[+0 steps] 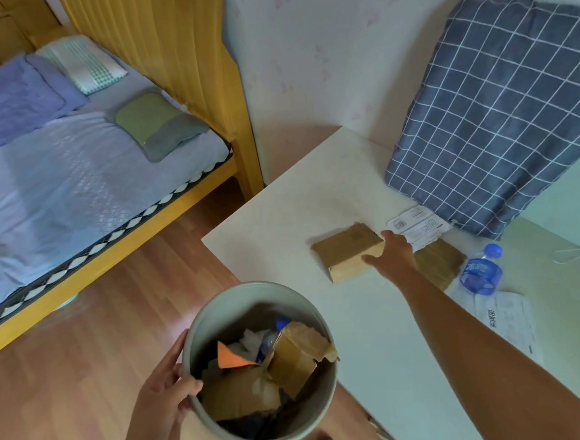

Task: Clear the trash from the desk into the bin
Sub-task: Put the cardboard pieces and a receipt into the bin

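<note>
Beside the bed, we steady the half-full bin [252,291] with our left hand [163,397] clamped on its rim, right hand [392,252] spread, unclosed, over a brown packet [347,252] on the worktop [375,334], likely next to be grasped

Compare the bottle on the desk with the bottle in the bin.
The desk bottle lies in full view on the desk, untouched; the bin bottle is mostly buried among cardboard and paper inside the bin, with only its cap and upper part showing. The desk bottle looks deep blue; the bin bottle looks paler. Both are plastic with blue caps.
</note>
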